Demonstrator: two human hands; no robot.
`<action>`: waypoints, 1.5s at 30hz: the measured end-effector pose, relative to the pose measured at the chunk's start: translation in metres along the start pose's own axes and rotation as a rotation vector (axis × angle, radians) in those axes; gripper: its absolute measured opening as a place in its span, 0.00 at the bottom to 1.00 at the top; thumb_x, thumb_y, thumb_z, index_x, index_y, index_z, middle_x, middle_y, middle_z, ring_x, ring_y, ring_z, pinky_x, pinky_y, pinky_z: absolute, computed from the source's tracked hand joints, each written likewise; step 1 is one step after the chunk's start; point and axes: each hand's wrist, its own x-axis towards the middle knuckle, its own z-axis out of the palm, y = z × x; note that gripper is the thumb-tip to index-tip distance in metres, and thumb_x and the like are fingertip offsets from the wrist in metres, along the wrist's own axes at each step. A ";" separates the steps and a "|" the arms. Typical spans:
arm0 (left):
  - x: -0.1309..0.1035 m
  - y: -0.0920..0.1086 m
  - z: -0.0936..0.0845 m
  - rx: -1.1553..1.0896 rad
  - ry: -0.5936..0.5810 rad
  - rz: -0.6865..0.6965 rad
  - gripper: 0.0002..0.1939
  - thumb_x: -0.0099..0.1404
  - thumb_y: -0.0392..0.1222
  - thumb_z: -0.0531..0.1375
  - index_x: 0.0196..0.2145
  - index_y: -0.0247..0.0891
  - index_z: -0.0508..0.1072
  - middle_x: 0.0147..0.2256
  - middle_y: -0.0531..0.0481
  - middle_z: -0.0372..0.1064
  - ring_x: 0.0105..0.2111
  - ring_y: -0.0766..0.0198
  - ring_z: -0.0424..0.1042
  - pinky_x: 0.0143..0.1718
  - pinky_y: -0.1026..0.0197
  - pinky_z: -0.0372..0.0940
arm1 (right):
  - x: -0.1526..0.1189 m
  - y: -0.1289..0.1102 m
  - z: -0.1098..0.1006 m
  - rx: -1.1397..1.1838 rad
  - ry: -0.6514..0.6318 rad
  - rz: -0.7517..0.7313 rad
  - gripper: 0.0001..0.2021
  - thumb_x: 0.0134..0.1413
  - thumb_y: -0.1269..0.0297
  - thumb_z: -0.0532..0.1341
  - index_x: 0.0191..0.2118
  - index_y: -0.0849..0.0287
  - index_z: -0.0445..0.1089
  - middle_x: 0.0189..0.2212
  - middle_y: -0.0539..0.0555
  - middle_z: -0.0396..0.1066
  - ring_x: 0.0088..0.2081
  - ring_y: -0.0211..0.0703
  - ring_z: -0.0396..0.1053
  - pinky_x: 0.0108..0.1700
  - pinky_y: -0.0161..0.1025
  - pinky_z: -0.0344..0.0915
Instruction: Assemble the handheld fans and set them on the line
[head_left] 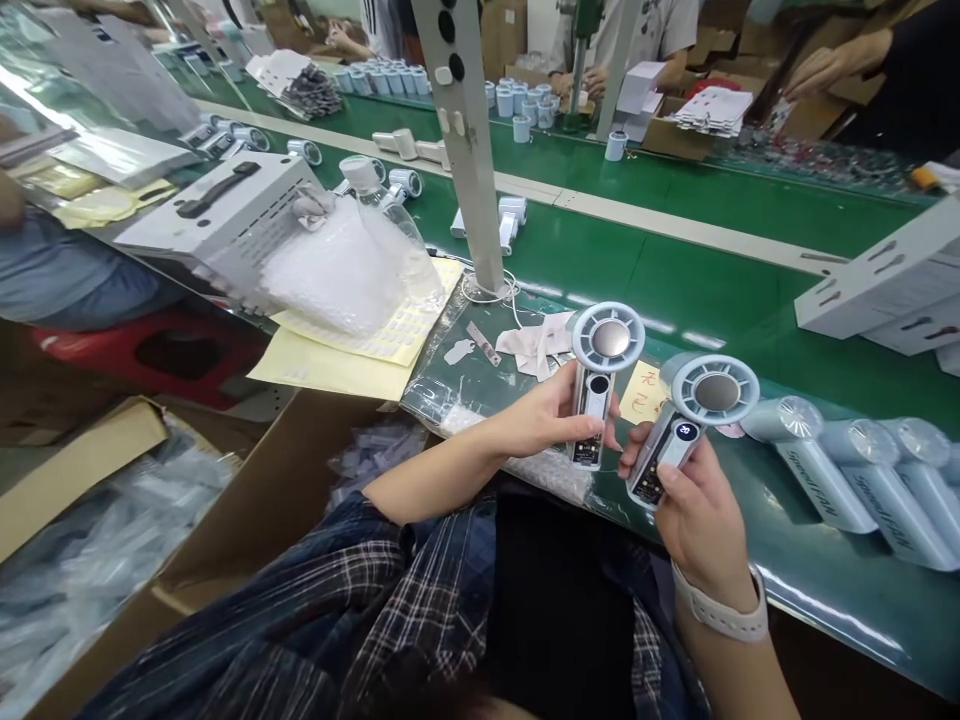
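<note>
My left hand is closed around the handle of a light blue handheld fan, whose round head points up. A second handheld fan is gripped in my right hand, its small display lit. Both handles show an open front with circuit parts in it. The two fans are held side by side, apart, over the near edge of the green bench. Right of them lie several more light blue fans marked "Speed FAN". A yellow note with red writing is partly hidden behind the held fans.
A metal post rises from the bench ahead. On the left are a plastic bag, yellow label sheets and a grey box. White boxes stand right. A cardboard box of plastic bags sits lower left. Co-workers are across the line.
</note>
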 end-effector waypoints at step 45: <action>0.001 -0.005 -0.007 -0.011 0.099 -0.051 0.26 0.65 0.55 0.69 0.48 0.40 0.60 0.37 0.54 0.67 0.30 0.65 0.74 0.35 0.55 0.75 | 0.009 0.007 0.009 -0.059 0.103 0.056 0.13 0.61 0.55 0.69 0.48 0.53 0.74 0.37 0.53 0.75 0.31 0.43 0.71 0.30 0.39 0.71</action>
